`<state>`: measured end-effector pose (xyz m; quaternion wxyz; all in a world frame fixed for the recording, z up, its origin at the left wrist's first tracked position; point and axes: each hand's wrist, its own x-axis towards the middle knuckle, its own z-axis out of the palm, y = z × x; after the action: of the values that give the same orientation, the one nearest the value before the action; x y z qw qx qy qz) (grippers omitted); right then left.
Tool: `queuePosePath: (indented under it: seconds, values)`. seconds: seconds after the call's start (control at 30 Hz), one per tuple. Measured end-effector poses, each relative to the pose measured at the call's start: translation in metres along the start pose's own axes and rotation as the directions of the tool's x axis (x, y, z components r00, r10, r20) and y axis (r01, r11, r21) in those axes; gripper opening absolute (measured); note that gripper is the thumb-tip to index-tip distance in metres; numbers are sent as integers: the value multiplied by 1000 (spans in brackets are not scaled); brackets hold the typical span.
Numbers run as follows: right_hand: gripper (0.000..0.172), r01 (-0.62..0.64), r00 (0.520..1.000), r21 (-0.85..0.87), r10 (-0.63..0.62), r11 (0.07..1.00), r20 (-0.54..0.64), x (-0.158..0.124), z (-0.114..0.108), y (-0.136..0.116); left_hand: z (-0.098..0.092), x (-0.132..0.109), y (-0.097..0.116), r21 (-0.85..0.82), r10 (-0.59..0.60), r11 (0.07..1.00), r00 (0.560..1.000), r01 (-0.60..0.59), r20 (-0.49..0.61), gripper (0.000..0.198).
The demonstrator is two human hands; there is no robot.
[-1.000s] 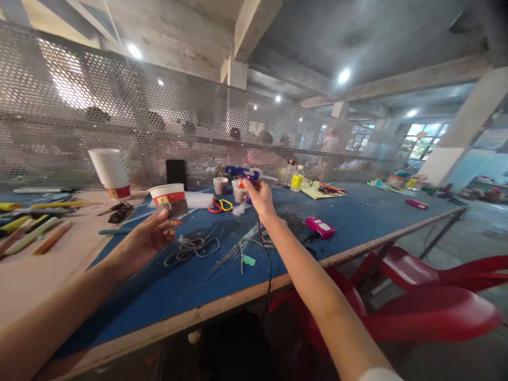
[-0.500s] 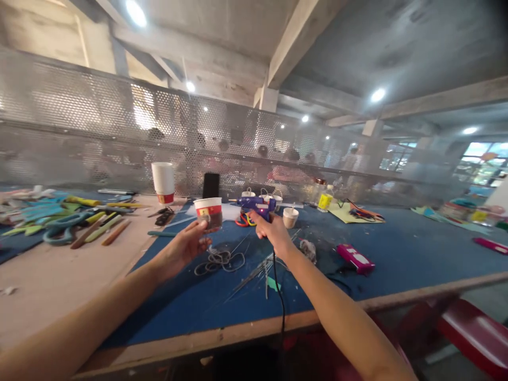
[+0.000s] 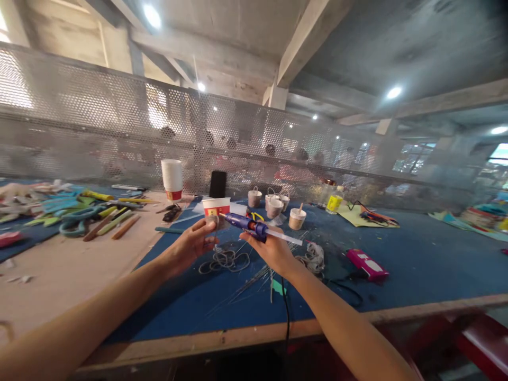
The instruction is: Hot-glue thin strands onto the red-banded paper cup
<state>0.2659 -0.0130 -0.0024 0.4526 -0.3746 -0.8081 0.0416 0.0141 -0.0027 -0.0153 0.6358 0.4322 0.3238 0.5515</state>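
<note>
My left hand (image 3: 194, 244) grips a paper cup (image 3: 216, 205) with a red band, its lower part wrapped in something grey-brown. A strand hangs from the cup by my fingers. My right hand (image 3: 273, 251) is closed round a blue glue gun (image 3: 248, 225), whose nozzle points left at the side of the cup. A clear glue stick (image 3: 286, 236) sticks out of its back end. The gun's black cord (image 3: 286, 307) runs down over the table edge. Below the cup lies a loose coil of grey string (image 3: 226, 260).
Several small grey cups (image 3: 274, 207) and a cup with a stick (image 3: 297, 219) stand behind. Stacked paper cups (image 3: 172, 180), a phone (image 3: 218, 184), scissors (image 3: 75, 222) and clay tools lie left. A magenta box (image 3: 368, 264) and a yellow-labelled bottle (image 3: 334, 202) are right.
The glue gun has moved left and down to the cup, its nozzle now at the cup's side. The small cups behind it have come into view. The camera view has shifted slightly left.
</note>
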Motion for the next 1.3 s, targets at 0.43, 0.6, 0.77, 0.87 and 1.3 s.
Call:
queuePosePath:
  seconds: [0.43,0.6,0.77,0.87,1.3]
  values:
    - [39,84,996,-202,-76,976,46,-1,1,0,-2,2,-2,55,30,998,1000,-30,3,39]
    - [43,74,997,-197,-68,978,36,-2,1,0,-1,1,-3,75,46,996,999,-46,-3,36]
    - [46,45,998,-185,-37,982,46,-1,0,-3,2,0,-1,86,53,995,998,-51,-17,34]
    - [46,39,998,-200,-30,979,48,-1,0,-4,3,-1,0,81,58,995,998,-57,-10,34]
    - [44,54,998,-229,-47,972,38,-3,3,2,0,1,-3,75,61,995,998,-60,-10,40]
